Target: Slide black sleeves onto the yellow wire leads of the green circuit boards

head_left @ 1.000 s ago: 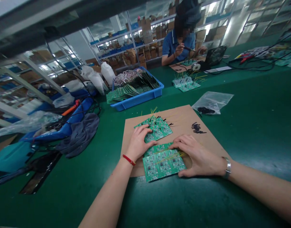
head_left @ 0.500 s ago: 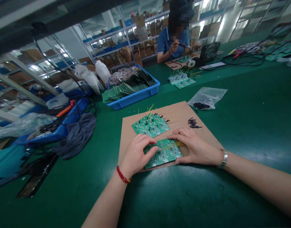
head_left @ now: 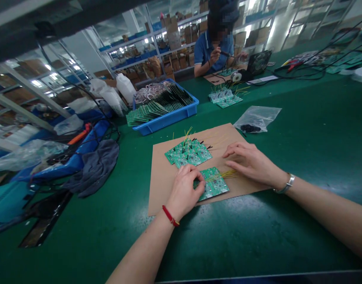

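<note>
A green circuit board (head_left: 214, 188) lies on a sheet of brown cardboard (head_left: 161, 189). My left hand (head_left: 185, 187) is closed over the board's left part, with thumb and forefinger nearly together; whether wire ends are between them is hidden. Thin yellow wires (head_left: 228, 174) run across the board from those fingertips and past its right edge. To the right, my right hand (head_left: 251, 163) hovers by the wires' free ends, thumb and fingers apart, holding nothing visible. Farther back on the cardboard sit overlapping circuit boards (head_left: 195, 153) with yellow wires and black sleeves standing up.
A blue tray (head_left: 169, 118) packed with boards stands behind the cardboard. A clear plastic bag (head_left: 257, 118) with black pieces lies at the back right. More wired boards (head_left: 228, 98) rest near a co-worker (head_left: 214, 53). At left are a dark cloth (head_left: 95, 169) and a blue bin (head_left: 101, 132).
My right hand has left the board's right edge and moved right, covering the small black pieces on the cardboard. My left hand has shifted slightly right over the board.
</note>
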`<state>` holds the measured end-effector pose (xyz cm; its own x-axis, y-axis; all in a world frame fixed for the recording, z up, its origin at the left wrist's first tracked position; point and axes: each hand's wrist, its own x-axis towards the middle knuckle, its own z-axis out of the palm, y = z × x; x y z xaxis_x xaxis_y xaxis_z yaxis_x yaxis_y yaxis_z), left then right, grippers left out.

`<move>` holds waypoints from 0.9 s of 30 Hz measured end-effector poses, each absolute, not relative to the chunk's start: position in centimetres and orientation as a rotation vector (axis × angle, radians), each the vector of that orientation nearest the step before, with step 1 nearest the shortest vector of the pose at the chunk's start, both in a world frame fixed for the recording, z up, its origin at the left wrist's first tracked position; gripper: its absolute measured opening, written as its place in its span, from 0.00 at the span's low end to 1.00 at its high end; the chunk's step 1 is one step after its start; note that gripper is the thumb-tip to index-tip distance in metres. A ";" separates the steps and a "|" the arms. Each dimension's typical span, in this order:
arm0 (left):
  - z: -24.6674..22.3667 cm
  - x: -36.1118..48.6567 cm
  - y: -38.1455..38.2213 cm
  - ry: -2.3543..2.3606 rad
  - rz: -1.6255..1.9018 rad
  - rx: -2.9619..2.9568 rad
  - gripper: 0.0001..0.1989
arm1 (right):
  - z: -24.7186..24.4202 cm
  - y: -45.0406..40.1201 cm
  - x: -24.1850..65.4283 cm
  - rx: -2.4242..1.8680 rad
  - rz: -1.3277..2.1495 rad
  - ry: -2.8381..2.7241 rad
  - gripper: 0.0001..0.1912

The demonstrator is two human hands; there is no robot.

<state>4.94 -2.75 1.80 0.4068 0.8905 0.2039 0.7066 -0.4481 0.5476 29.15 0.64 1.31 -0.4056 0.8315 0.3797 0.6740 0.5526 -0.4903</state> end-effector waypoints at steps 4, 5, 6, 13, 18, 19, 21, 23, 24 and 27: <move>1.3 5.7 -2.7 1.434 0.636 2.415 0.06 | 2.0 2.2 31.5 -1.357 0.170 -2.009 0.10; 1.2 5.9 -2.7 1.453 0.622 2.459 0.07 | 2.0 2.6 32.2 -1.406 0.136 -1.992 0.11; 1.0 6.0 -2.7 1.470 0.604 2.503 0.07 | 2.0 2.9 32.8 -1.457 0.108 -1.990 0.11; -0.4 6.2 -2.5 1.493 0.595 2.649 0.06 | 1.0 3.9 35.3 -1.629 0.063 -2.219 0.11; 0.0 5.5 -2.6 1.407 0.727 2.456 0.07 | 0.7 4.2 35.4 -1.621 -0.003 -2.219 0.12; 0.2 5.3 -2.7 1.387 0.740 2.406 0.07 | 0.5 4.3 35.4 -1.616 -0.034 -2.218 0.12; 0.4 5.0 -2.8 1.345 0.763 2.336 0.07 | 0.1 4.7 35.3 -1.588 -0.078 -2.247 0.13; 0.5 4.8 -2.8 1.321 0.777 2.308 0.06 | -0.5 5.0 35.3 -1.553 -0.077 -2.293 0.14; 0.5 4.8 -2.8 1.321 0.779 2.310 0.06 | -0.7 5.2 35.2 -1.539 -0.068 -2.313 0.14; 0.5 4.8 -2.9 1.351 0.761 2.359 0.06 | -1.1 5.6 35.0 -1.516 -0.078 -2.343 0.14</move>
<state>4.77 -2.85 0.49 0.4116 0.8641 0.2896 0.6955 -0.5032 0.5129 34.98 5.64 -1.07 -0.3675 0.8743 0.3172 0.8934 0.4267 -0.1410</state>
